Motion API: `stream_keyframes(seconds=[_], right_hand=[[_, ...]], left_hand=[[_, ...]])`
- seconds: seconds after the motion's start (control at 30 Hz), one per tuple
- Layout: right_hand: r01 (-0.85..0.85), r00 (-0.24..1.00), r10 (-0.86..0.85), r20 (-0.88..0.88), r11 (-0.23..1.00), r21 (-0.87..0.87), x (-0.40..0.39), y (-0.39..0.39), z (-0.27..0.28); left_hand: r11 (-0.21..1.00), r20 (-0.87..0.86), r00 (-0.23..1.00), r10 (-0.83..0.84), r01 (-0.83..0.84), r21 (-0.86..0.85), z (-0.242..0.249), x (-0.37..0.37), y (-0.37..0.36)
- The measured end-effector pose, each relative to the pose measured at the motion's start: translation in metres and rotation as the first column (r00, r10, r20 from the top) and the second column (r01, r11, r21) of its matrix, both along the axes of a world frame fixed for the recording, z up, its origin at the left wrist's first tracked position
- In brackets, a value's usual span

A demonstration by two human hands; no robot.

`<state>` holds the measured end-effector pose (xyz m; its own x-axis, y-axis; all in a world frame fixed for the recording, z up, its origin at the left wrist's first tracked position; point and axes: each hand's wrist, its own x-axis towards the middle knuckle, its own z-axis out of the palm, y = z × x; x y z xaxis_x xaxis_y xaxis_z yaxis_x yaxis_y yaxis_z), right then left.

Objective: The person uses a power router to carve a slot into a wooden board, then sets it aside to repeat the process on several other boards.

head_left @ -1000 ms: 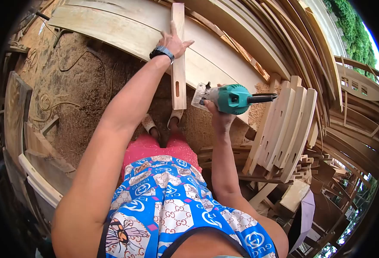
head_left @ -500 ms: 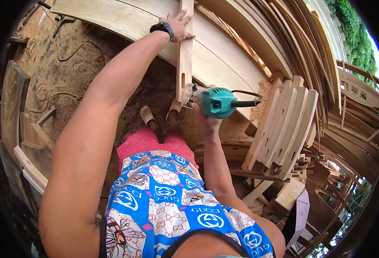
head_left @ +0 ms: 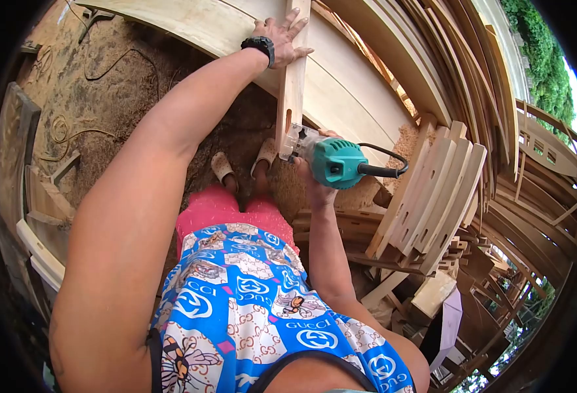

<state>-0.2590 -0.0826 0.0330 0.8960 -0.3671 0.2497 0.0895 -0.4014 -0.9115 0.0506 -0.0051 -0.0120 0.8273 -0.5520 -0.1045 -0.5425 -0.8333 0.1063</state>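
Observation:
My left hand (head_left: 283, 38) lies with fingers spread on a narrow wooden piece (head_left: 292, 88), pressing it against the broad pale board beneath. A dark watch (head_left: 259, 47) is on that wrist. The piece sticks out past the board's near edge and has an oblong slot close to its end. My right hand (head_left: 316, 180) is wrapped round a teal trim router (head_left: 339, 162), which lies on its side. Its clear base (head_left: 297, 142) sits right at the slotted end of the piece, and the bit is hidden. A black cord (head_left: 383, 171) loops from the router's back end.
The broad board (head_left: 347, 98) crosses the top, with sawdust (head_left: 405, 147) at its right end. Slotted curved slats (head_left: 432, 190) are stacked to the right, below long curved strips (head_left: 458, 59). Cords (head_left: 62, 134) lie on the dusty ground at left, and boards (head_left: 17, 150) lean there.
The narrow piece tilts a little more and has shifted slightly right in view, with my left hand still flat on it. The router and right hand have moved slightly right and down.

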Motion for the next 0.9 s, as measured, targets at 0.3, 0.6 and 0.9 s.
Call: stream_keyframes(seconds=[0.3, 0.6, 0.9], right_hand=[[0.070, 0.997, -0.070, 0.007, 0.995, 0.070, 0.047, -0.003, 0.010], [0.058, 0.996, -0.036, 0.081, 0.957, -0.286, 0.109, -0.030, -0.002], [0.063, 0.998, -0.058, 0.036, 0.983, -0.170, 0.116, -0.028, 0.005]], left_hand=[[1.000, 0.121, 0.993, -0.020, 0.019, 0.004, -0.001, -0.005, 0.001], [0.988, -0.074, 0.995, -0.061, 0.050, -0.149, -0.004, 0.009, 0.004], [0.286, -0.737, 0.672, 0.076, -0.723, -0.629, -0.027, -0.166, 0.058]])
